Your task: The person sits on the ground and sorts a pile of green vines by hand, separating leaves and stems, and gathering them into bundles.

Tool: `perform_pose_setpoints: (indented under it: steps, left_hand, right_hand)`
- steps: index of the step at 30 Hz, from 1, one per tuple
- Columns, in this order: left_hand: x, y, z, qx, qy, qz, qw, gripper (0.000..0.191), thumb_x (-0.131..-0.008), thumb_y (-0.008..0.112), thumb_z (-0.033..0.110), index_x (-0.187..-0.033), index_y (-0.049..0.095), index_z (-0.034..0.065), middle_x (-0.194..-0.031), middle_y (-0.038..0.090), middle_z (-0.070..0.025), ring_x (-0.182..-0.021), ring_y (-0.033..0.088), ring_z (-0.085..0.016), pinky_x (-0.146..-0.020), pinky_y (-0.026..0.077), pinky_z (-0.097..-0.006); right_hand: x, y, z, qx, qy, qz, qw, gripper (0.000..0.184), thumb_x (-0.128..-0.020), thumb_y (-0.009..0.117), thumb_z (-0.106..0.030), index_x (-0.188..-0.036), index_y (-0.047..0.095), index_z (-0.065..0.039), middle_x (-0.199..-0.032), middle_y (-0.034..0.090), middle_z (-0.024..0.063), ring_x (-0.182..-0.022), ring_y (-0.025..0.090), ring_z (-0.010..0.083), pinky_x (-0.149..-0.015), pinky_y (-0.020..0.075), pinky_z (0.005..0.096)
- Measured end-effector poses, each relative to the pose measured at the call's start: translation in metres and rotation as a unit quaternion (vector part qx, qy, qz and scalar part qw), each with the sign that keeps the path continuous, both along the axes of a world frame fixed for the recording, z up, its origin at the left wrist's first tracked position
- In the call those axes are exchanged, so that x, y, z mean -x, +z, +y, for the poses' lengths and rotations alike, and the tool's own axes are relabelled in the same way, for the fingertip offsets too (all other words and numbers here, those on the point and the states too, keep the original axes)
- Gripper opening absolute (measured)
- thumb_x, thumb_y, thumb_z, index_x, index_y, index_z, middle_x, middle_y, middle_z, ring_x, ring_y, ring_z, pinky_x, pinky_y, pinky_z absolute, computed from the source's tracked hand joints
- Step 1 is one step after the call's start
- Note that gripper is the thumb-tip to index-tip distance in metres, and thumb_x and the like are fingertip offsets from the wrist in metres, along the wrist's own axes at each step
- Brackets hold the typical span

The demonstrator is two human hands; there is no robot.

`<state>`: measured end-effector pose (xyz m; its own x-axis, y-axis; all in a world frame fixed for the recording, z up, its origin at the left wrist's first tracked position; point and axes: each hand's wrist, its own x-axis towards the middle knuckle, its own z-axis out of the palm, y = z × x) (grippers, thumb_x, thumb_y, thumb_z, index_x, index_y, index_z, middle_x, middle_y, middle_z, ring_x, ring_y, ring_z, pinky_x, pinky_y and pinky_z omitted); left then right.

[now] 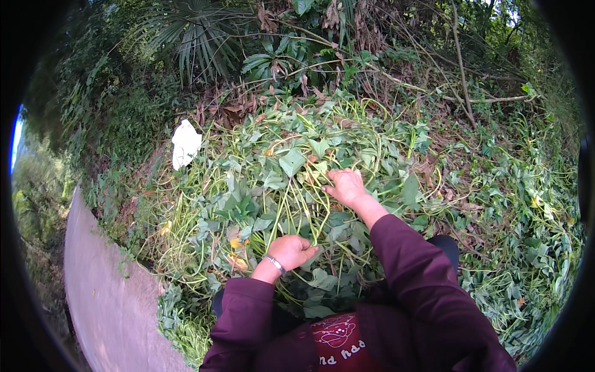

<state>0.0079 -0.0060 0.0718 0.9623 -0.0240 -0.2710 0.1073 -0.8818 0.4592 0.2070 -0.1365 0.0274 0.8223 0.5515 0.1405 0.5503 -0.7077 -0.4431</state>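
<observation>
In front of me spreads a broad heap of leafy green vines (237, 181), which look like sweet potato vines. Low in the middle, my left hand (289, 253) is closed on a bunch of long pale-green leaf stems (290, 209). The stems fan upward from that fist, and one broad leaf (292, 162) tops the bunch. Farther out and to the right, my right hand (346, 187) reaches in among stems and leaves, palm down. Its fingertips are partly hidden by the foliage, so whether they pinch a stem is unclear.
A white crumpled item (186, 144), perhaps a bag or cloth, lies at the heap's left edge. A paved path (111, 297) runs along the left. Dry brown leaves (237, 111), thin branches (460, 69) and a fan palm (195, 37) stand behind. More vines (525, 260) cover the right.
</observation>
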Motion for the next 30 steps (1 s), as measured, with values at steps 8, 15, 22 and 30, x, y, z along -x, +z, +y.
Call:
perform_pose_setpoints:
  steps: [8,15,22,30]
  left_hand:
    - [-0.006,0.023,0.056,0.365,0.421,-0.431,0.71,0.037,-0.092,0.051,0.027,-0.06,0.051,0.0082,-0.051,0.049,0.0015,-0.048,0.045,-0.005,-0.05,0.034,-0.02]
    - [0.002,0.029,0.085,0.535,0.505,-0.517,0.438,0.03,-0.094,0.045,0.03,-0.075,0.045,0.0076,-0.058,0.041,-0.001,-0.06,0.055,-0.016,-0.067,0.047,-0.0323]
    - [0.002,0.012,0.079,0.186,0.326,-0.409,0.831,0.062,-0.091,0.051,0.025,-0.138,0.021,-0.0013,-0.134,0.037,-0.0209,-0.12,0.042,-0.029,-0.101,0.032,-0.0335]
    - [0.053,-0.074,0.058,0.083,0.76,-0.191,0.615,0.072,-0.071,0.069,0.024,-0.126,0.031,-0.0024,-0.129,0.03,-0.0233,-0.118,0.034,-0.038,-0.096,0.034,-0.0433]
  right_hand:
    - [-0.086,-0.002,-0.067,-0.5,-0.334,0.098,0.793,0.02,-0.084,0.062,-0.02,-0.084,0.057,-0.001,-0.066,0.055,0.0023,-0.057,0.044,0.0126,-0.056,0.0399,0.0276]
    - [-0.08,-0.045,-0.106,-0.43,-0.524,0.175,0.714,0.027,-0.083,0.062,-0.022,-0.097,0.057,0.0,-0.075,0.059,0.01,-0.065,0.054,0.0209,-0.065,0.0451,0.0333]
    - [0.033,0.011,-0.034,-0.154,-0.005,-0.214,0.965,0.056,-0.068,0.072,-0.025,-0.116,0.05,-0.006,-0.112,0.051,0.0158,-0.11,0.044,0.0315,-0.093,0.0346,0.0402]
    - [0.107,-0.044,0.023,0.248,0.133,-0.082,0.956,0.076,-0.062,0.073,-0.038,-0.127,0.041,-0.017,-0.128,0.038,0.0201,-0.111,0.042,0.0323,-0.091,0.0345,0.0432]
